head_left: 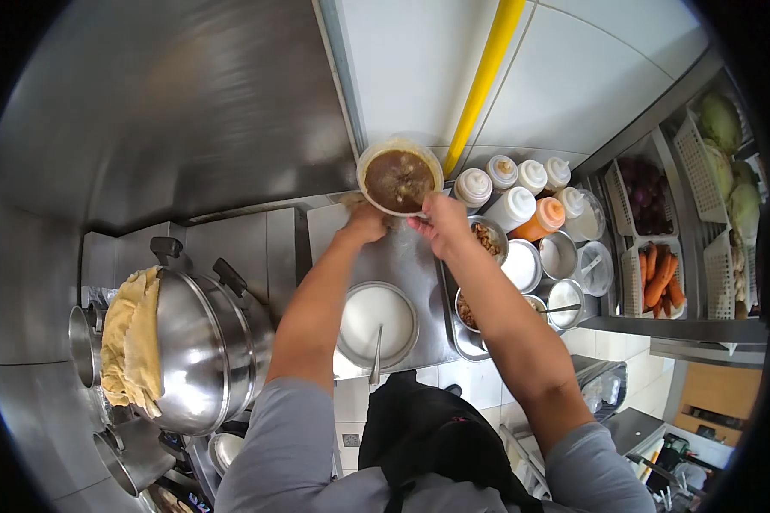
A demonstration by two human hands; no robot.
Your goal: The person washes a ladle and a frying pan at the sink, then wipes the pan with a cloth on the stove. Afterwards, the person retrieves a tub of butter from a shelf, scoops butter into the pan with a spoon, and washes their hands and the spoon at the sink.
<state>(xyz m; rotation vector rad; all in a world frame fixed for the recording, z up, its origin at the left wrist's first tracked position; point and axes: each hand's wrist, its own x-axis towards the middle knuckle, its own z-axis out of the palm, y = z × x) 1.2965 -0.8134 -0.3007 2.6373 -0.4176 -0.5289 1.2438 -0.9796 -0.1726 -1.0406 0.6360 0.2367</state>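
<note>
Well, the round, pale bowl (365, 164) w/ brown, lumpy liquid (393, 175) in it is up by the white tiled wall (582, 77), at the far edge of the grey steel counter (428, 265); can't tell if its base touches the steel. Clock dirs. run from the bowl, 12 toward the wall.

My R hand (445, 224) pinches the rim at 5, thumb over it, other fingers tucked below, so the grip's closed on it. My L hand (368, 222) is at 7, against or just under the side; blurred, so can't tell how far those fingers curl or how much they bear.

Risks, I'd guess: if the L slips, all the wt. goes on my R pinch, the bowl tips & liquid slops, prob. toward 6, where the round steel pan (414, 327) of white contents sits w/ a metal-handled utensil (376, 363) poking out. Wet or greasy fingers would do it.

At 3: clear, white-capped squeeze bottles (515, 207) plus an orange one (539, 219), close to my R wrist; a careless elbow-out swing might topple them. At 4–5, round steel containers (557, 255), partly under my R forearm, could get knocked. Big, shiny steel pot (192, 359) at 8, tan cloth (133, 338) draped on it, well apart.
</note>
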